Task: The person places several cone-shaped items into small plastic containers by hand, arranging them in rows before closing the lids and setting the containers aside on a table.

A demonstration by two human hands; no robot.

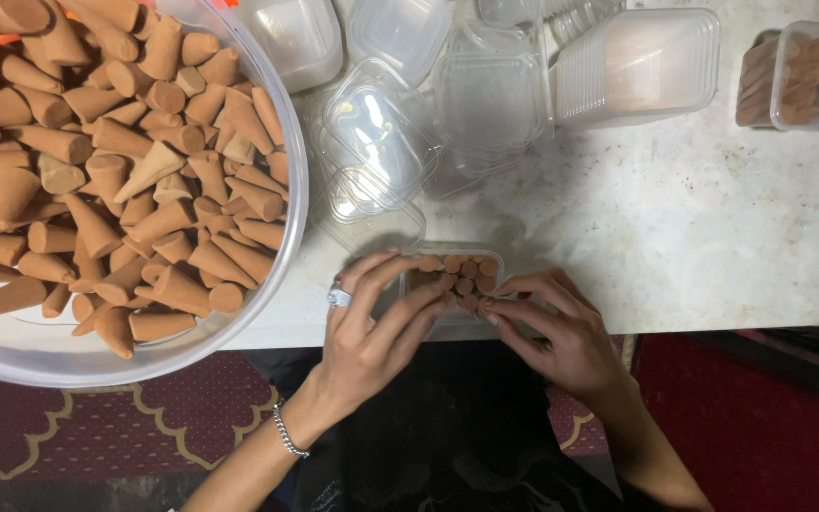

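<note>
A small clear plastic box [485, 256] sits at the table's near edge, filled with several brown cones [462, 273] standing on end. My left hand [376, 322], with a ring and a wrist chain, rests its fingers on the box's left side and on the cones. My right hand [552, 322] comes in from the right, fingertips touching the cones at the box's near corner. Both hands press on the cones and box together.
A large clear tub [286, 237] heaped with brown cones [106, 161] fills the left. Empty clear boxes and lids [381, 142] lie behind, with a stack of lids [637, 66] beyond. Filled closed boxes [793, 76] stand at the far right on the white table [675, 228].
</note>
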